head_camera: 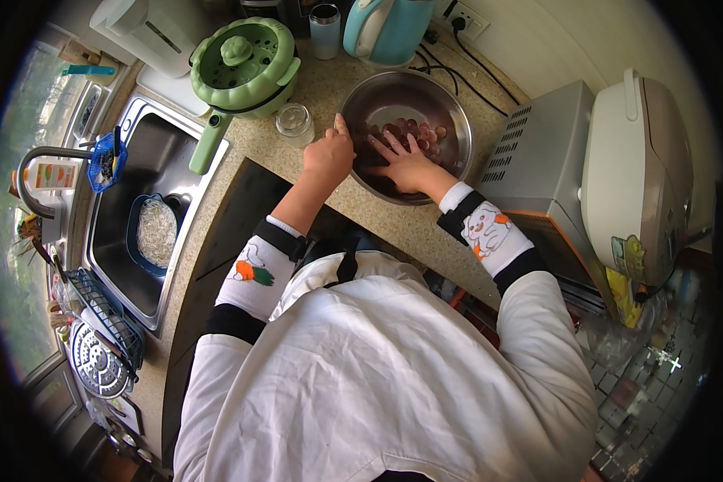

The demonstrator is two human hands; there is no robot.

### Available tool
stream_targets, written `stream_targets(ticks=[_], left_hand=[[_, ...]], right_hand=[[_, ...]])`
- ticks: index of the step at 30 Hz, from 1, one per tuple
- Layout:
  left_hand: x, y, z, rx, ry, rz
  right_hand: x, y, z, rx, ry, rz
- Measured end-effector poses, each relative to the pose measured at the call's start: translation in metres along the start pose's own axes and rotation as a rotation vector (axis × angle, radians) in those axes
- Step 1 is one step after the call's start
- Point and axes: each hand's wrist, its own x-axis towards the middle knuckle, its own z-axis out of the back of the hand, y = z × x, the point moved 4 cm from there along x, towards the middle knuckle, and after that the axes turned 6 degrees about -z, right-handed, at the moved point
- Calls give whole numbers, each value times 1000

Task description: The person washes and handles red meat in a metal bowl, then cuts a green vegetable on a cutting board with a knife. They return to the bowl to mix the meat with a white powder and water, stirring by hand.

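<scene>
A wide stainless steel bowl (367, 181) stands on the speckled countertop. Inside it lie several reddish-purple round fruits, like grapes (425, 134), clustered near its right side. My right hand (405, 165) reaches into the bowl with its fingers spread, the fingertips touching or just beside the fruit. At the bowl's left rim is my left hand (331, 150), its index finger extended along the rim and the other fingers curled; whether it pinches the rim cannot be told. A small clear glass jar (295, 123) stands left of that hand.
Behind the jar is a green lidded pot (244, 69) with its handle towards the sink (165, 144). A blue kettle (391, 30) and a tumbler (325, 30) stand behind the bowl, near black cords. At right, a rice cooker (632, 175) sits on an oven (542, 144).
</scene>
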Motion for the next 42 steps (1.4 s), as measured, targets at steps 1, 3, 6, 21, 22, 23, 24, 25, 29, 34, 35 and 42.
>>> stream_targets(ticks=[1,3,6,21,22,23,24,25,29,34,35,42], left_hand=[[0,0,0,1,3,1],[0,0,0,2,5,3],[-1,-1,1,-4,4,6],[-1,-1,1,-11,7,9],[-1,-1,1,-15,7,7],[-1,-1,1,-18,2,3],[-1,-1,1,-19,2,1],[-1,-1,1,-21,3,2],[0,-1,1,-21,12,6],[0,-1,1,-19,20,6],[0,-1,1,-19,22,5],[-1,-2,2,-17,25,7]], right_hand=[[3,-3,-1,-53,-32,-20],[11,-9,2,-70,-88,-50],[24,-20,8,-39,-86,-147],[47,-71,-41,288,-171,-571],[39,-67,-40,244,-146,-462],[33,-60,-35,201,-154,-335],[29,-56,-30,269,-139,-334],[25,-52,-24,330,-117,-308],[13,-39,1,632,-168,-128],[18,-48,19,879,-398,100],[20,-53,21,970,-435,122],[14,-74,25,597,-600,-372]])
